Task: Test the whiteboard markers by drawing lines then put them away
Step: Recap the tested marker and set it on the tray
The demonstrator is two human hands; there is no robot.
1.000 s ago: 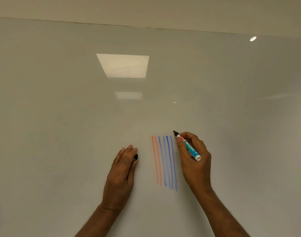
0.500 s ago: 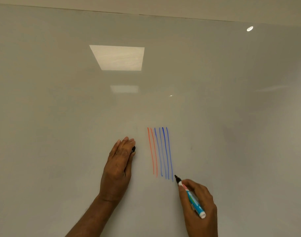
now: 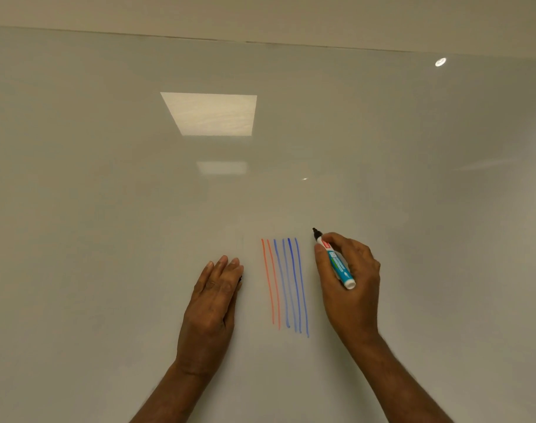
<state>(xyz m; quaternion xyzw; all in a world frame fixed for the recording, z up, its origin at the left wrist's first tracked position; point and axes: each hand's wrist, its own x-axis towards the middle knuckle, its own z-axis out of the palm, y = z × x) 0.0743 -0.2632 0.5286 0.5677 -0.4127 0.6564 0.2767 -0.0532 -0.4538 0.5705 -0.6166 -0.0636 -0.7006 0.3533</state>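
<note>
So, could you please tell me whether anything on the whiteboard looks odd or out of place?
Only slightly: the second of the four blue lines looks fainter than its neighbours, and no black line shows though the marker in the right hand has a black tip. Nothing is spilled or damaged.

The left hand (image 3: pixel 213 303) is laid flat, fingers straight and held together. The right hand (image 3: pixel 350 288) is curled round a marker (image 3: pixel 337 261), which is pinched near its tip. The 2 forearms are raised from below, bare.
</note>
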